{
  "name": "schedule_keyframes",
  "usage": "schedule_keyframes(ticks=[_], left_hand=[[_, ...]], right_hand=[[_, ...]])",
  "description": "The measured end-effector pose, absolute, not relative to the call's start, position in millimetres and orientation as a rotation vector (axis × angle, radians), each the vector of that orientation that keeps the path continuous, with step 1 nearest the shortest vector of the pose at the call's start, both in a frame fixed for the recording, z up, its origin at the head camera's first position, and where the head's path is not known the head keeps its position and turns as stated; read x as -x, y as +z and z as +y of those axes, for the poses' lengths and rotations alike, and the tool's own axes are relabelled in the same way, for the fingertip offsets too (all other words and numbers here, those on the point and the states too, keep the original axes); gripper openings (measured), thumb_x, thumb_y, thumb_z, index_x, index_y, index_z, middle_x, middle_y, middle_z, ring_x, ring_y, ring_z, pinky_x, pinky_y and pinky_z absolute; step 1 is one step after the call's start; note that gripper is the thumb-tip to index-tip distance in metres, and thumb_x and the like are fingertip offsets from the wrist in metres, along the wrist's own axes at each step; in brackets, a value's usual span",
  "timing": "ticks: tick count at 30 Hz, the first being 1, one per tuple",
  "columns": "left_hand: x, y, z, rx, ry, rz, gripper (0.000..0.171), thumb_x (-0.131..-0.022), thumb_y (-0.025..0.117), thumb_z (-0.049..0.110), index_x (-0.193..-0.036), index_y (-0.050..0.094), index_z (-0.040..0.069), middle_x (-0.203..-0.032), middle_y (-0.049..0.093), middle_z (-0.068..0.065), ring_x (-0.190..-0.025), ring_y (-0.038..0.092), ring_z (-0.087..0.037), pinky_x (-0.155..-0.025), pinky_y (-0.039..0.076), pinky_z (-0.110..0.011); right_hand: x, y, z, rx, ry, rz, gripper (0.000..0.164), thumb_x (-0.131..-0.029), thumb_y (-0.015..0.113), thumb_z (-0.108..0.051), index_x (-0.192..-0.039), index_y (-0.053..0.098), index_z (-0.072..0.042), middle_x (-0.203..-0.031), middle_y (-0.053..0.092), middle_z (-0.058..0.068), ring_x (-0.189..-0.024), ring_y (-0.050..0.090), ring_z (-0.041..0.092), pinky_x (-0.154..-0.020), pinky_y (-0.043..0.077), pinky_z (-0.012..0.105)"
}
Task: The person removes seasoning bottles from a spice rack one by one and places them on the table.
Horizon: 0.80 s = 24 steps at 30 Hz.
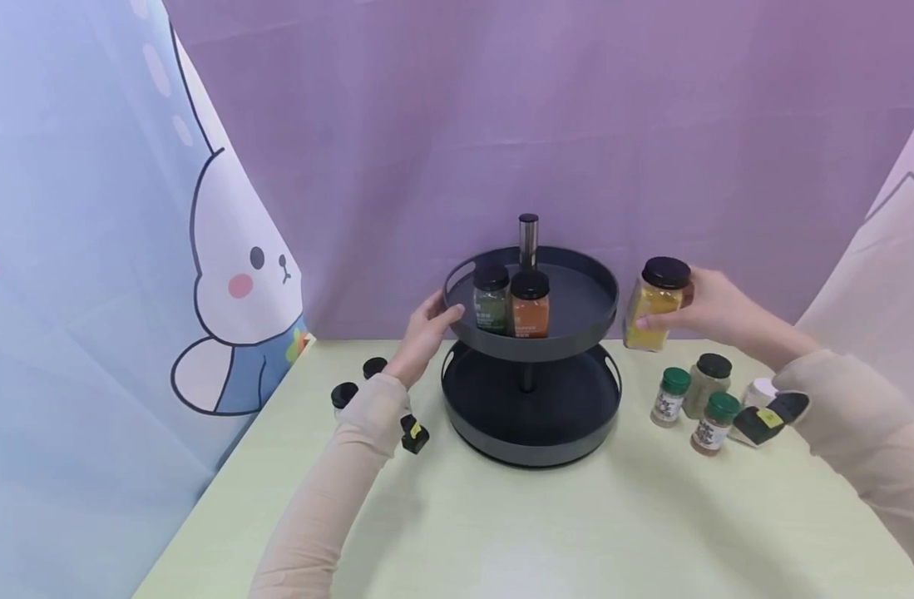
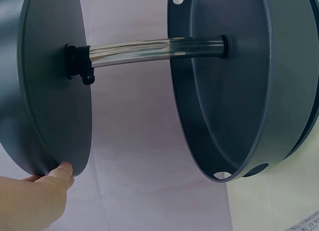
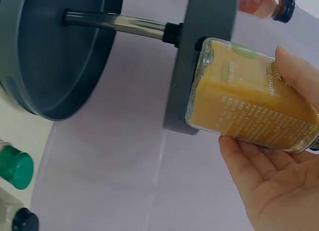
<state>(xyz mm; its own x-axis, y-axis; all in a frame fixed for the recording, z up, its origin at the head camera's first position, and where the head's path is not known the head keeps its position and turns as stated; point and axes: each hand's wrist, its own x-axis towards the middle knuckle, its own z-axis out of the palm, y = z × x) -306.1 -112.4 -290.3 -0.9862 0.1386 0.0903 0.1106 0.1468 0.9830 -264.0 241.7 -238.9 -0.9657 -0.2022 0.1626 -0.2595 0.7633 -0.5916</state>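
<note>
**Yellow jar (image 1: 660, 303) raised beside two-tier stand (image 1: 531, 454)**

The right hand (image 1: 713, 309) has its fingers curled round the jar, off the desk (image 1: 546, 532), just right of the upper tray (image 1: 531, 349). The left hand (image 1: 423, 329) grips that tray's left rim between its fingers; a green jar (image 1: 491, 308) and orange jar (image 1: 531, 316) stand there. The stand sits near the desk's back edge.

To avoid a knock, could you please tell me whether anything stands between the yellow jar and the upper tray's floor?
Only the raised rim of the upper tray seems to stand in the way of the yellow jar; the orange jar stands farther left, outside that gap.
</note>
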Motion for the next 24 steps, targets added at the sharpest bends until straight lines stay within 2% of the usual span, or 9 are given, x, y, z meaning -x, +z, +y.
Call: schedule_keyframes(ticks=[12, 16, 19, 24], left_hand=[[306, -290, -111, -0.263, 2.035, 2.357, 0.060, -0.094, 0.051, 0.022, -0.145, 0.024, 0.010, -0.148, 0.032, -0.010, -0.136, 0.030, -0.020, -0.113, 0.023, -0.035], [318, -302, -113, -0.271, 2.049, 2.357, 0.063, -0.093, 0.053, 0.028, -0.146, 0.023, 0.012, -0.148, 0.032, -0.006, -0.136, 0.030, -0.017, -0.113, 0.023, -0.034], [327, -310, -115, -0.270, 2.073, 2.362, 0.065, -0.091, 0.055, 0.031, -0.146, 0.024, 0.013, -0.147, 0.033, -0.004, -0.135, 0.031, -0.015, -0.113, 0.024, -0.032], [328, -311, -116, -0.253, 2.077, 2.381, 0.066, -0.090, 0.056, 0.031, -0.145, 0.025, 0.012, -0.147, 0.034, -0.004, -0.134, 0.032, -0.015, -0.112, 0.026, -0.032]], right_hand=[[250, -274, 261, -0.346, 0.975, -2.914, 0.076, -0.073, 0.073, -0.044, -0.127, 0.042, 0.000, -0.116, 0.057, 0.028, -0.103, 0.056, 0.042, -0.080, 0.049, 0.052], [243, -285, 274, -0.314, 0.966, -2.934, 0.079, -0.073, 0.072, -0.048, -0.130, 0.040, -0.002, -0.117, 0.056, 0.029, -0.105, 0.055, 0.044, -0.077, 0.049, 0.054], [240, -292, 282, -0.296, 0.946, -2.935, 0.078, -0.072, 0.072, -0.049, -0.127, 0.042, -0.002, -0.114, 0.058, 0.028, -0.101, 0.056, 0.042, -0.073, 0.049, 0.050], [236, -301, 291, -0.285, 0.900, -2.923, 0.075, -0.072, 0.074, -0.047, -0.124, 0.045, -0.002, -0.109, 0.060, 0.025, -0.092, 0.058, 0.033, -0.066, 0.048, 0.036]])
